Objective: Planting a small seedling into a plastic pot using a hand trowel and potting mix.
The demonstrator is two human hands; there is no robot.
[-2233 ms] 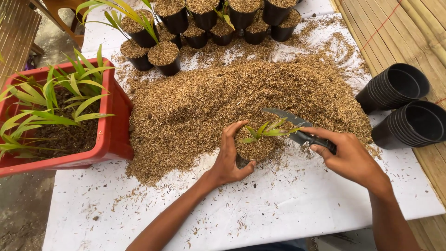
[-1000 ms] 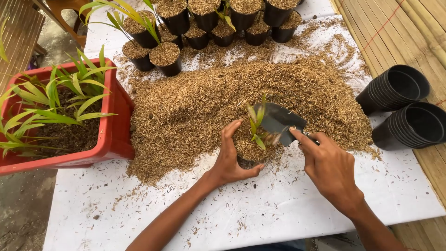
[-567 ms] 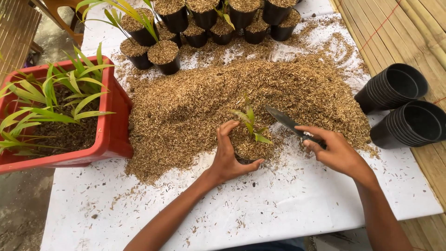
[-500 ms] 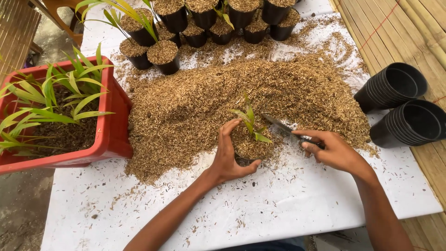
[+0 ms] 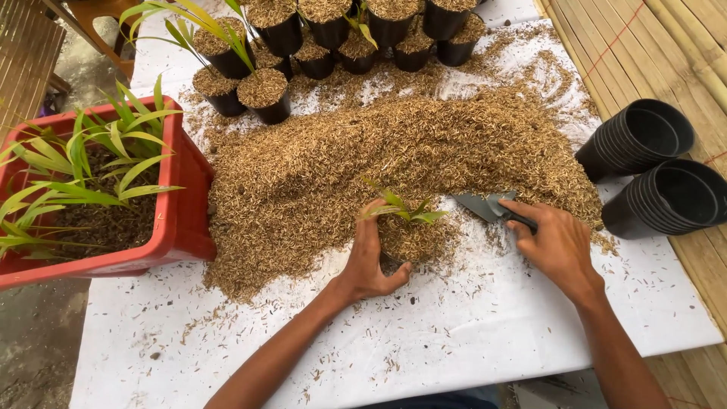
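A white-covered table (image 5: 469,333) carries a broad heap of brown husk (image 5: 394,159), bamboo matting (image 5: 644,53) running along its right side. At its left edge sits a red planter (image 5: 182,220) of green seedlings; at the far end stand filled black pots (image 5: 265,95), and to the right lie two stacks of empty black pots (image 5: 651,174). At the heap's near edge, the left hand (image 5: 369,254) has its grip wrapped round a small husk-filled pot (image 5: 409,238) holding a green seedling (image 5: 401,210). Just beside it, the right hand (image 5: 556,242) grips a trowel (image 5: 485,206), fingers clenched on the handle, blade lying against the husk.
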